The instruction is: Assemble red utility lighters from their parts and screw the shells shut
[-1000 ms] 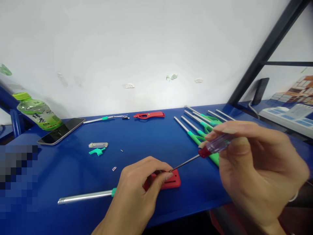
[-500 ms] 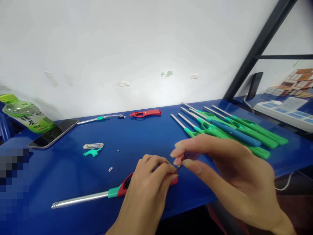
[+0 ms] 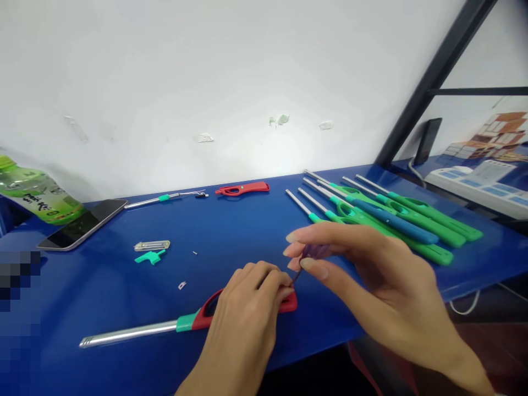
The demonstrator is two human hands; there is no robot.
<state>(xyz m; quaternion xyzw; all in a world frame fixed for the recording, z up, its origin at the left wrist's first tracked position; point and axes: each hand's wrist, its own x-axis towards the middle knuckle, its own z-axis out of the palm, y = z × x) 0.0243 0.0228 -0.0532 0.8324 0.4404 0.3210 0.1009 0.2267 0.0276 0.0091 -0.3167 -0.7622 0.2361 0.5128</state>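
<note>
My left hand (image 3: 247,313) presses on the handle of a red lighter (image 3: 289,302) with a teal collar and a long silver tube, which lies at the table's front. Just right of it, my right hand (image 3: 363,280) pinches a small purple translucent tool (image 3: 315,251) whose thin dark shaft reaches down to my left fingertips. Where the shaft ends is hidden by those fingers. Left of my hands lie a teal trigger piece (image 3: 150,257), a clear fuel tank (image 3: 152,246) and a tiny pale part (image 3: 182,285).
Several green lighters (image 3: 429,220) and a blue one (image 3: 394,221) lie at the right. Along the wall are a red casing (image 3: 243,189) and a silver tube assembly (image 3: 148,202). A phone (image 3: 84,224) and a green bottle (image 3: 41,192) are at the left.
The view has shifted slightly, moving the items a little left in the picture. Both hands keep their grips, and slightly more of the red handle's end shows.
</note>
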